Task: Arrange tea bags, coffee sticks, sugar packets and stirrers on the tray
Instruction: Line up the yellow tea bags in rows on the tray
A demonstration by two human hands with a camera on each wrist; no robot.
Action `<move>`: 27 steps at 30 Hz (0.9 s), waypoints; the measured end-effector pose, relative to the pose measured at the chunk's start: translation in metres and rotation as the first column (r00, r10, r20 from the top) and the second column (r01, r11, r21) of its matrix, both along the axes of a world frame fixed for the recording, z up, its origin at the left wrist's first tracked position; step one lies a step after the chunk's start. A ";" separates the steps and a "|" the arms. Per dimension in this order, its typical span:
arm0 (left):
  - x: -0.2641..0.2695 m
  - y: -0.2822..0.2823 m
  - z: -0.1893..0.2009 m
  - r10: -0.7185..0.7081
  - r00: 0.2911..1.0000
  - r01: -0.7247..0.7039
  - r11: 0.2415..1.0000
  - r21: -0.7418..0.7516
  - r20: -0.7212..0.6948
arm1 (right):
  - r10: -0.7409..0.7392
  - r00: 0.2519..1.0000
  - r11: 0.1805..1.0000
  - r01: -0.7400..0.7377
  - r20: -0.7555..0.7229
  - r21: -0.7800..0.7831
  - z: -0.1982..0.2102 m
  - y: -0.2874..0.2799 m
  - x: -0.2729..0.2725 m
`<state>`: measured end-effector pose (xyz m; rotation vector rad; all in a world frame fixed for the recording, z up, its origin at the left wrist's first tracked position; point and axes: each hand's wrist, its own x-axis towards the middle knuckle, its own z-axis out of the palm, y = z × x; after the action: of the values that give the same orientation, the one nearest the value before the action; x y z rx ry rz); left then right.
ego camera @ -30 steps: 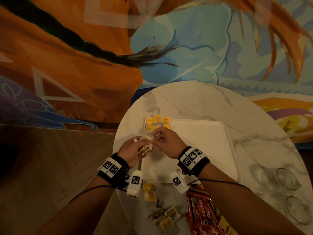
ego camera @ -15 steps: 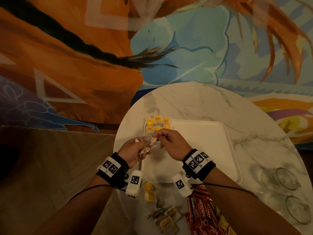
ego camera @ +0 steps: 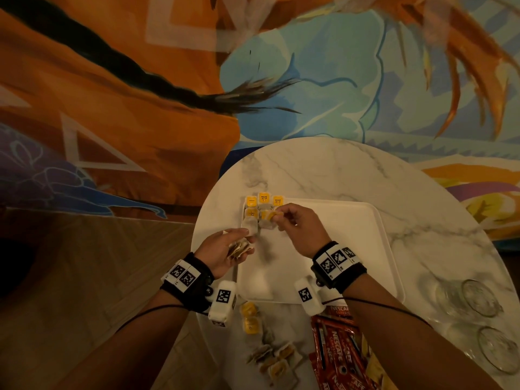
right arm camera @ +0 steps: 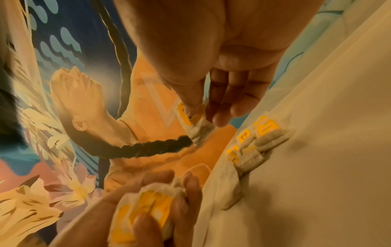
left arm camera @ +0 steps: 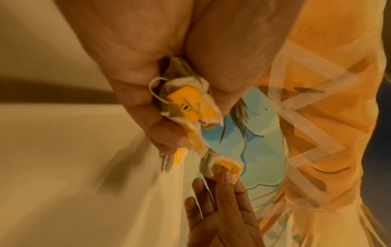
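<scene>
— Starting on our left: what is our left hand [ego camera: 225, 250] doing?

— Its fingers are curled round a small bunch of tea bags [ego camera: 239, 249], held over the near left edge of the tray [ego camera: 323, 249], which sits on the bench [ego camera: 309, 170].

— And further right?

— Our right hand [ego camera: 298, 229] pinches a single tea bag [ego camera: 269, 215] between thumb and forefinger, yellow tag up, the other fingers loosely spread. It hangs just above the rows of tea bags [ego camera: 260, 211] already laid in the tray's far left corner.

— So which way does the open spot lie?

— We judge it lies just below those fingertips, at the right end of the second row. The bag's long axis should run away from us, like its neighbours. Our right hand is the nearer one; the left only feeds it.

— The coffee sticks [ego camera: 337, 353]?

— Off the tray, near our right forearm.
</scene>
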<state>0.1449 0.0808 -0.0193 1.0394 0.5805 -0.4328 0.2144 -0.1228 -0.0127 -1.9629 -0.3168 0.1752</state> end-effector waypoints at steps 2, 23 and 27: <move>0.000 0.002 -0.001 0.003 1.000 -0.003 1.000 0.003 -0.012 | -0.002 1.000 0.998 0.003 0.011 -0.062 0.000 -0.003 0.004; -0.001 0.005 -0.009 0.023 1.000 -0.023 0.991 -0.129 -0.003 | 0.049 0.985 0.831 -0.132 -0.165 -0.540 -0.017 0.025 0.026; -0.002 0.005 -0.008 0.014 1.000 -0.012 0.986 -0.164 0.012 | 0.050 0.994 0.749 -0.101 -0.095 -0.655 -0.013 0.025 0.025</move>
<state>0.1426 0.0857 -0.0269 0.8806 0.5305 -0.4543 0.2392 -0.0975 -0.0253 -2.6453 -0.3122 0.4630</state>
